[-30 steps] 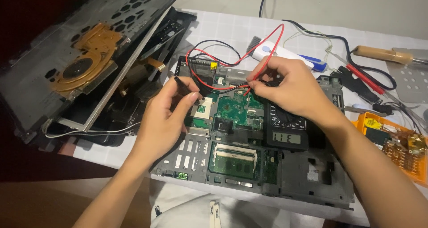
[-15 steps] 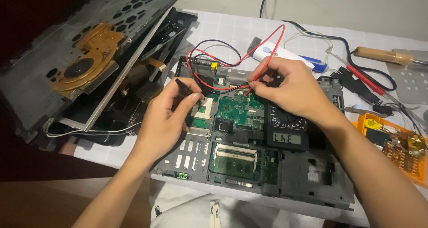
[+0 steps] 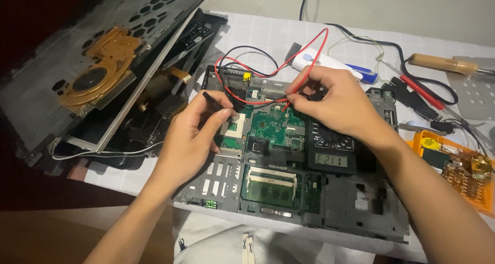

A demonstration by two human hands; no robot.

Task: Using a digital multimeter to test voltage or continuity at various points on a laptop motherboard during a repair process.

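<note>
To your left a dark laptop cover (image 3: 77, 68) leans tilted, with a copper heatsink and fan (image 3: 100, 70) fixed to its inner face. At the far edge of the worktop (image 3: 268, 34) you see a white and blue tool (image 3: 335, 67). To the right lies a wooden-handled soldering iron (image 3: 443, 64), with a grey perforated plate (image 3: 477, 94) just beside it. An orange tray (image 3: 428, 140) of small parts sits at your far right.

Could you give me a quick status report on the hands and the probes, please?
Left hand pinches black probe. Right hand pinches red probe, tip on the green board. Multimeter beside it, under the right hand. Leads loop over the board.
</note>
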